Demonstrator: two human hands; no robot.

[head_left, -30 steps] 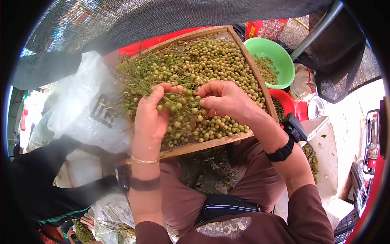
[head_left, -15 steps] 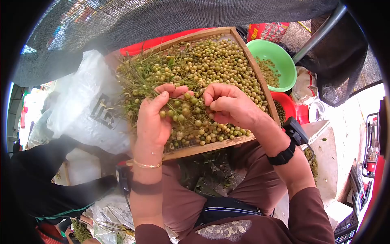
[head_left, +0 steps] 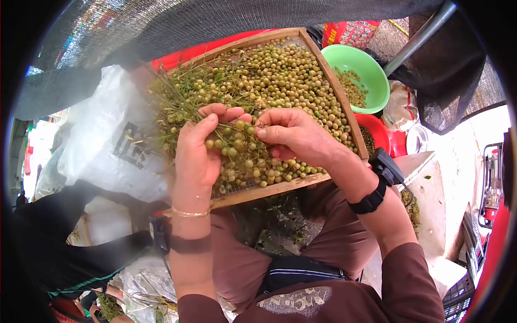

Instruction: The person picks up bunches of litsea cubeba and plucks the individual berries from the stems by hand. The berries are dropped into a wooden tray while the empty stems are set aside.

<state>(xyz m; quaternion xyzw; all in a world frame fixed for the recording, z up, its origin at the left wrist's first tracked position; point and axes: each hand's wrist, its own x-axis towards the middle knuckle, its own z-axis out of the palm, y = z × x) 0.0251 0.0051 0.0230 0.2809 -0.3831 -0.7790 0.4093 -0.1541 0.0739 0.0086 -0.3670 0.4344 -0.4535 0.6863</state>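
Note:
A wooden-framed sieve tray (head_left: 334, 91) rests on my lap, full of small yellow-green round fruits (head_left: 291, 75) and a tangle of thin green stalks (head_left: 183, 91) on its left half. My left hand (head_left: 196, 153) cups a bunch of fruits still on their stems (head_left: 231, 142). My right hand (head_left: 293, 134) pinches at that same bunch with thumb and fingertips, right beside the left fingers. Both wrists wear dark bands; the left also carries a thin gold bracelet.
A green bowl (head_left: 371, 75) with more fruits stands beyond the tray's right edge, a red bowl (head_left: 379, 134) below it. A white plastic bag (head_left: 113, 145) lies on the left. Dark netting hangs overhead, with a metal pole (head_left: 414, 37) at the right.
My right hand has shifted slightly left and its fingertips have closed on the bunch. The left hand stays cupped around the stems; the whole view has moved a little.

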